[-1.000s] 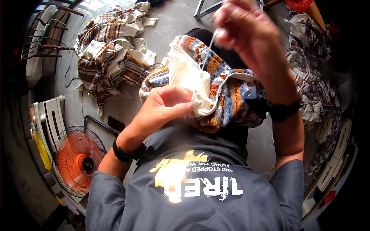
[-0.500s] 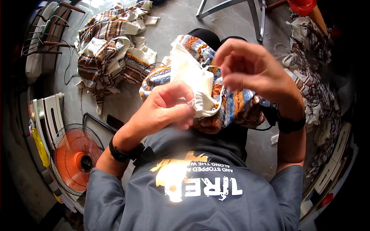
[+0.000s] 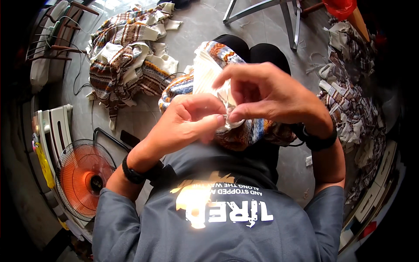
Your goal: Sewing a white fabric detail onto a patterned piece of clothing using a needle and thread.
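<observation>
On my lap lies a colourful patterned knit garment (image 3: 244,137), blue, orange, brown and cream, with a ribbed cream band (image 3: 205,67) on top. My left hand (image 3: 190,120) pinches the white edge of that band, thumb and forefinger near its middle. Just right of it, my right hand (image 3: 275,98) is curled over the same white edge, thumb and finger closed around it. A white strand shows between the two hands, though their fingertips partly hide it.
Brown-striped knit pieces (image 3: 118,70) lie piled on the left floor, others (image 3: 349,109) along the right. An orange fan (image 3: 80,179) stands lower left, a chair (image 3: 63,48) upper left with cords, metal legs (image 3: 286,26) at top, a red bag (image 3: 338,6) top right.
My right hand was raised high with a white thread, then came down and left to meet my left hand at the cream edge. My left hand shifted slightly right.
</observation>
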`<state>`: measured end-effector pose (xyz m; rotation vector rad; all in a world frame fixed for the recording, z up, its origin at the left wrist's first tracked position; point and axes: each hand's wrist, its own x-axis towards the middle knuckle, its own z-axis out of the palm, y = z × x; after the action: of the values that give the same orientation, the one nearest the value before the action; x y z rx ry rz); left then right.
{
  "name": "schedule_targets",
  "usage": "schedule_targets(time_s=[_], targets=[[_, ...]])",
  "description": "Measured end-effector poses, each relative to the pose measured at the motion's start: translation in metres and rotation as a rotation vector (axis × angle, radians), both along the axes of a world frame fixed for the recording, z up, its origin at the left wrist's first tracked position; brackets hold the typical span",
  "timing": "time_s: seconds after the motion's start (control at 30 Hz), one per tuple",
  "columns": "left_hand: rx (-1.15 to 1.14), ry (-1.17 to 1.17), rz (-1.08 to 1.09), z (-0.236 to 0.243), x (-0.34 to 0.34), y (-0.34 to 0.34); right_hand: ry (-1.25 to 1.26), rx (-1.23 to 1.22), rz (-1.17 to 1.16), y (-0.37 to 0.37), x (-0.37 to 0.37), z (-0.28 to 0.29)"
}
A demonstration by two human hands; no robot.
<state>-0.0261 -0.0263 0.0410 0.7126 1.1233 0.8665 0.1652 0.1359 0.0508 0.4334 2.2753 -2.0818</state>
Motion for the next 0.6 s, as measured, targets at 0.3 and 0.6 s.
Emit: schedule_targets(time_s=[0.3, 0.6], targets=[[0.008, -0.021, 0.017, 0.0, 0.001, 0.002, 0.003, 0.138, -0.02, 0.003, 0.011, -0.012], [-0.022, -0.089, -0.007, 0.002, 0.002, 0.002, 0.068, 0.133, -0.02, -0.001, 0.02, -0.006]])
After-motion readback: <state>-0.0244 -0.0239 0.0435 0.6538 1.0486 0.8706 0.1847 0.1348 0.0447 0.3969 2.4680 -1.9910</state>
